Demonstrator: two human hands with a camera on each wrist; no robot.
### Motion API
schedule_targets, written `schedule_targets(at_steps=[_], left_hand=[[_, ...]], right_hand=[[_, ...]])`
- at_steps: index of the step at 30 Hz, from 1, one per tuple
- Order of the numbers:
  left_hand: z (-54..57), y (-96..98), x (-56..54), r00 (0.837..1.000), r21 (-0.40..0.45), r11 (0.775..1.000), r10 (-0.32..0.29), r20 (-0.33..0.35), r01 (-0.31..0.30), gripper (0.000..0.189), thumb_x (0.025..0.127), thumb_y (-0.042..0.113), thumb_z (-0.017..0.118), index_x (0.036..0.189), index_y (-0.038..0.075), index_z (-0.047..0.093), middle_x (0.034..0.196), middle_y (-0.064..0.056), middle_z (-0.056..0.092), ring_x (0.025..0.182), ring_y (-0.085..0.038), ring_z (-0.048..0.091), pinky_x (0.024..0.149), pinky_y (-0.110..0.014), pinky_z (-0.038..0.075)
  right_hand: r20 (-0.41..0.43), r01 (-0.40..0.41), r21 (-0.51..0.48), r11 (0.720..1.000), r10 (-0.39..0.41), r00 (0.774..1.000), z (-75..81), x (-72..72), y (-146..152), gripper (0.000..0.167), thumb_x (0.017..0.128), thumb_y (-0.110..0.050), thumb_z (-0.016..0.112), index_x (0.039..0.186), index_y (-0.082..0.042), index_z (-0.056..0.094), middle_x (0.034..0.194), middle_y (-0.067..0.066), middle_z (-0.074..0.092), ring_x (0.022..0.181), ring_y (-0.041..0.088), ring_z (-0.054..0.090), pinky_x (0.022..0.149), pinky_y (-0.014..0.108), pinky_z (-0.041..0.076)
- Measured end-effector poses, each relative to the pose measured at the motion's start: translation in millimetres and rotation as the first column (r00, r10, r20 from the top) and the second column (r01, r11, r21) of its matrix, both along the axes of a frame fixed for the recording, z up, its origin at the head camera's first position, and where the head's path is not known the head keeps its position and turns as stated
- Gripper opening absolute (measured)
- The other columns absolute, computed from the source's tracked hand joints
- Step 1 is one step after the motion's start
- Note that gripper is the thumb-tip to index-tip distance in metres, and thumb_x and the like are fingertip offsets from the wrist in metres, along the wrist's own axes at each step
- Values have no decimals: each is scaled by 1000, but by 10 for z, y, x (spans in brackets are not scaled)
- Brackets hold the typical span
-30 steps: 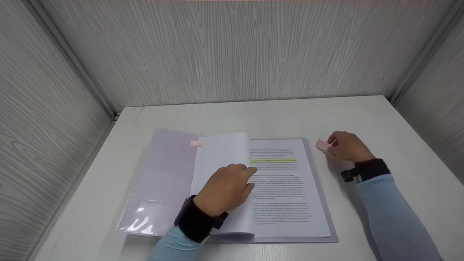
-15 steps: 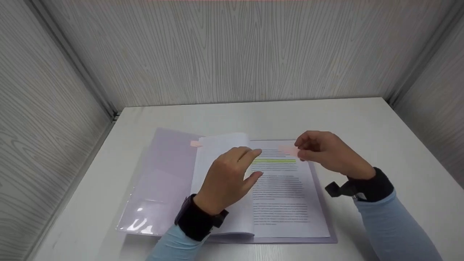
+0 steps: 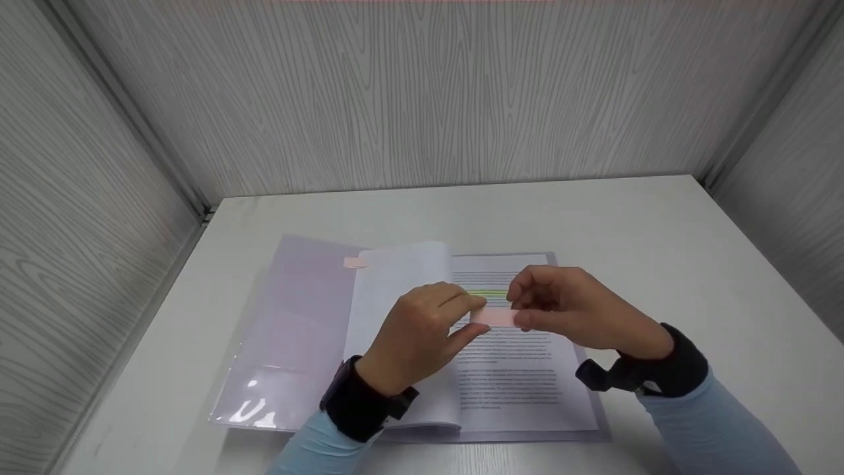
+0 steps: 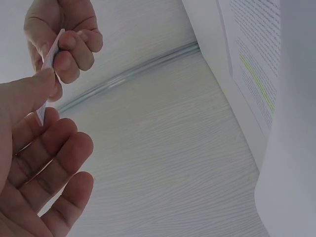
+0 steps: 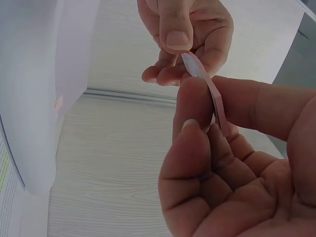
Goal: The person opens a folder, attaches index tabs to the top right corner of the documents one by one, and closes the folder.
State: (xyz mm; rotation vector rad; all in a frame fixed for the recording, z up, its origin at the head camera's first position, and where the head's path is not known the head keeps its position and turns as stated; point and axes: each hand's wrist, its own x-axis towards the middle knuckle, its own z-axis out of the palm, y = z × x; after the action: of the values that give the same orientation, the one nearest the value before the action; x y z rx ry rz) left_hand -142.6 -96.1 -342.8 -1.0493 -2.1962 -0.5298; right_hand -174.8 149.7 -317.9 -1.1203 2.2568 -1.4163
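A small pad of pink sticky notes is held level between the two hands, over the printed page. My left hand pinches its left end between thumb and forefinger, the other fingers loosely bent. At the right end, the thumb and fingers of my right hand grip the pad. Seen edge-on in the right wrist view, the sticky note pad is thin and slightly bowed. A yellow-green highlighted line crosses the page just behind the hands, partly covered by them.
The page belongs to an open pale purple folder on the white table. Turned pages lie curled over to the left, with a pink sticky tab at their outer edge. Wood-grain panels enclose the table behind and at both sides.
My right hand has brought the pink pad from beside the folder leftward over the page. My left hand has lifted off the page, opened its thumb and forefinger, and now pinches the pad's left end.
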Motion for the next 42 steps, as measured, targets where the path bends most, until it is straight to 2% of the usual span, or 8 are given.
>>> schedule_targets(at_steps=[7,13,18,22,26,29,36,42], left_hand=[[-20,22,2,1000,20,1000,-14,-3,14,21,84,26,75,97,10,73,86,1,69,78,-11,64,69,-23,52],[-12,46,11,998,57,996,-70,1,70,21,87,24,73,100,9,73,85,0,68,78,-11,63,70,-21,52],[5,46,12,995,132,986,-101,12,99,16,89,23,70,97,8,71,82,1,67,75,-9,62,70,-19,51],[16,41,12,995,182,979,-96,4,94,16,90,22,69,96,7,69,81,1,67,73,-9,60,68,-20,51],[21,35,8,998,188,980,-61,-6,61,16,90,23,69,95,8,69,82,1,68,71,-10,60,67,-20,51],[20,42,10,999,172,984,-42,-15,44,17,89,23,70,97,8,70,81,1,68,69,-10,59,65,-21,51],[26,61,24,997,170,983,-71,-34,76,18,88,22,71,100,10,71,77,3,66,66,-9,58,62,-21,49],[48,60,29,993,223,968,-113,-27,116,16,91,18,67,100,6,70,77,2,66,67,-7,56,64,-18,49]], right_hand=[[-21,10,-2,1000,-10,1000,-8,16,-24,13,90,-14,68,99,-8,60,79,5,62,69,18,59,59,28,52],[-37,6,-17,1000,-6,999,-3,45,-46,11,92,-15,66,98,-9,60,77,5,60,66,16,56,56,27,50],[-8,10,-77,997,-11,1000,18,47,-38,8,97,-12,57,100,-5,60,79,10,59,68,21,59,61,32,54],[19,31,-128,991,-29,999,46,45,-20,12,100,-10,51,105,-3,59,84,11,59,72,23,59,66,32,54],[49,1,-194,981,9,999,61,55,-7,15,96,-3,56,111,1,56,91,16,60,79,26,61,71,32,55],[40,1,-217,976,8,999,57,71,-16,17,92,0,60,109,2,57,90,17,60,78,25,61,68,30,54],[-23,67,-195,978,-73,997,34,93,-60,13,91,-3,64,103,-2,59,84,11,58,68,19,57,60,26,51],[31,60,-240,969,-55,998,35,84,-57,11,98,-5,53,105,2,58,85,14,57,71,22,57,64,30,53]])
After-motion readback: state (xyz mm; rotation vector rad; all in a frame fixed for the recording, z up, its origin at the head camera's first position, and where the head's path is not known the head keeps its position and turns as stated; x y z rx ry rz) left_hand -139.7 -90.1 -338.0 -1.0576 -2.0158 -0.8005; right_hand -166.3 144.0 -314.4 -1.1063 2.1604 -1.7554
